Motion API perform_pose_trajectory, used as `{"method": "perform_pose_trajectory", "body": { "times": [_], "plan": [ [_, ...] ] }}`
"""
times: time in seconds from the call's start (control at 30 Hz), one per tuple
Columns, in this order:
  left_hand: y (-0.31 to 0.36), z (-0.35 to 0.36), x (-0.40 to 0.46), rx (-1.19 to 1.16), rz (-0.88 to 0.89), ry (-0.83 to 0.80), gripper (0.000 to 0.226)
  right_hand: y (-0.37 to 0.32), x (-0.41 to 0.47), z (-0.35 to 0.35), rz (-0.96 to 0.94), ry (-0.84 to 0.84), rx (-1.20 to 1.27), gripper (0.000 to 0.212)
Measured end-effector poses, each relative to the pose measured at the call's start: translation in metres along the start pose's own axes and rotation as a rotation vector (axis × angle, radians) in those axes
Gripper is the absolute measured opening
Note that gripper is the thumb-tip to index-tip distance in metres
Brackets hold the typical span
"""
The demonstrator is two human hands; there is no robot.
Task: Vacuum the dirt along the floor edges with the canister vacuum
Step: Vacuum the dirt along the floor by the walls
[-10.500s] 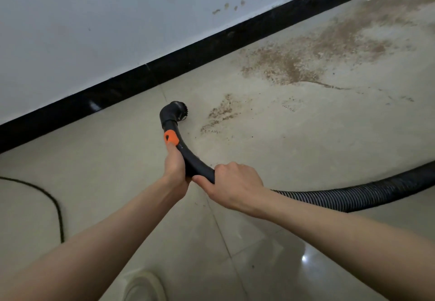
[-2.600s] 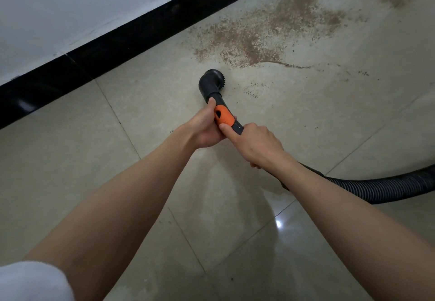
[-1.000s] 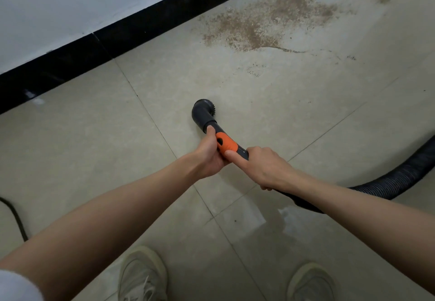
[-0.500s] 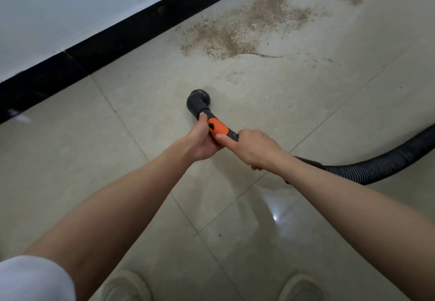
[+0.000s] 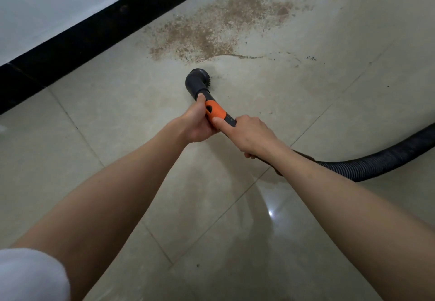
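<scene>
Both grips hold the wand: left hand by the orange collar, right hand behind it. Brush head sits on the floor just short of the dirt near the baseboard. Hose trails right

brush nozzle now lies closer to the lower edge of the dirt patch than half a second ago; the shoes have left the frame's bottom edge.
</scene>
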State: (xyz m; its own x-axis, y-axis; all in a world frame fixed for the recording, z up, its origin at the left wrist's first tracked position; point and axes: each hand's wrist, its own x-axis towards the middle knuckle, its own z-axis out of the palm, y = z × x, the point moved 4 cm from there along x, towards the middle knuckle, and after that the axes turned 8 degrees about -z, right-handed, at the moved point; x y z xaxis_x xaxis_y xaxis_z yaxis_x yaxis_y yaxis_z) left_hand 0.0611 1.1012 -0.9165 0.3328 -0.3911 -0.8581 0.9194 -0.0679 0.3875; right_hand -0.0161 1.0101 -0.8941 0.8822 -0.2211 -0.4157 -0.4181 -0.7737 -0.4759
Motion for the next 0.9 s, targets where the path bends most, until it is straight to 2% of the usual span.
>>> {"method": "perform_pose_trajectory", "body": {
  "times": [0.27,0.43,0.53,0.77,0.9],
  "plan": [
    [-0.004,0.021,0.003,0.048,-0.024,-0.017,0.063,0.017,-0.006,-0.004,0.057,0.064,0.044,0.067],
    [-0.012,0.014,-0.007,0.015,0.010,0.009,0.061,0.016,-0.014,-0.003,0.021,-0.011,0.135,0.067],
    [-0.030,0.006,-0.016,-0.051,0.023,0.045,0.049,0.014,-0.026,0.006,-0.015,-0.057,0.101,0.068],
    [-0.093,-0.013,-0.029,-0.180,0.051,0.178,0.050,0.024,-0.071,0.044,-0.087,-0.087,0.005,0.069],
    [-0.122,-0.013,-0.030,-0.188,0.041,0.184,0.053,0.040,-0.094,0.055,-0.091,-0.065,0.006,0.070]
  ]
}}
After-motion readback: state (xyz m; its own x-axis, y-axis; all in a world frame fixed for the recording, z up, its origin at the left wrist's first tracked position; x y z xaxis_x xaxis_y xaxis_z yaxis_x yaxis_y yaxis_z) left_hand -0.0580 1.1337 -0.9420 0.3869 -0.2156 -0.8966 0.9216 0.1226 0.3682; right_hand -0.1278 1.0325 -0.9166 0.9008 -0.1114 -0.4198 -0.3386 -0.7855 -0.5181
